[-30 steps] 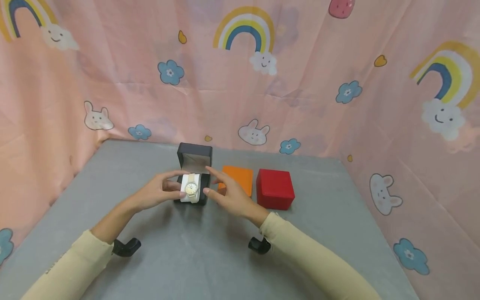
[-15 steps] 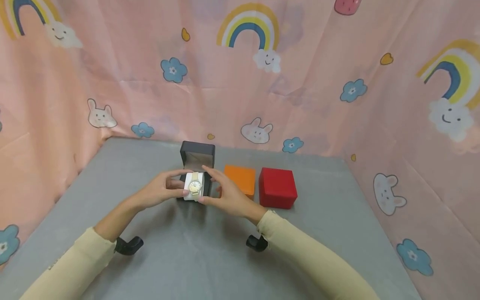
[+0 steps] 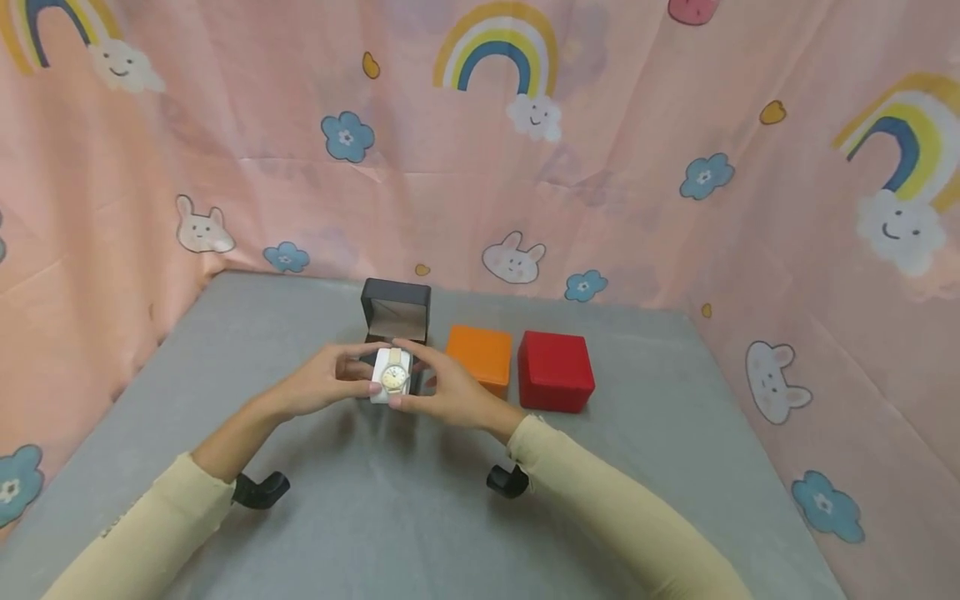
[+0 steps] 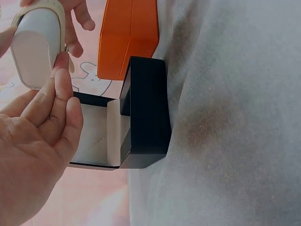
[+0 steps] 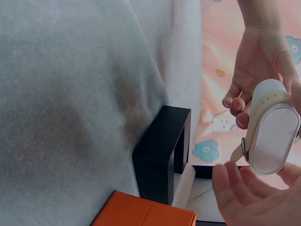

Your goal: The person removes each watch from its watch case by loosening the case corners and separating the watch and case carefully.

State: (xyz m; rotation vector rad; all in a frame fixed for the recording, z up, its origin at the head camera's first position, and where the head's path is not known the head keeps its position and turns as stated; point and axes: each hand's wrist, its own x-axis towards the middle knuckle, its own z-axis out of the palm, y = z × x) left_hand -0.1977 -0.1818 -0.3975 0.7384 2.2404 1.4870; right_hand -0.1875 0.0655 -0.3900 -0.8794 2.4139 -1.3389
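Note:
A wristwatch (image 3: 393,377) with a cream strap and pale round dial is wrapped around a white watch cushion (image 4: 33,52). My left hand (image 3: 318,383) grips the cushion from the left, thumb in front and fingers behind. From the other side, my right hand (image 3: 457,392) pinches the watch at the strap, its fingertips near the buckle (image 5: 244,146) in the right wrist view. Both hands hold the watch and cushion raised just above a black watch box (image 3: 396,300), whose lid stands up at the back. The box's pale lining (image 4: 94,136) shows in the left wrist view.
Right of the black box stands an orange box (image 3: 480,354), with a closed red box (image 3: 556,372) beside it. All rest on a grey cloth-covered table (image 3: 375,517). A pink printed curtain (image 3: 315,208) hangs around the back and sides.
The watch and cushion have risen out of the black box, tilting slightly. My right hand has come left, from the box's side to the watch strap. My left hand keeps its hold.

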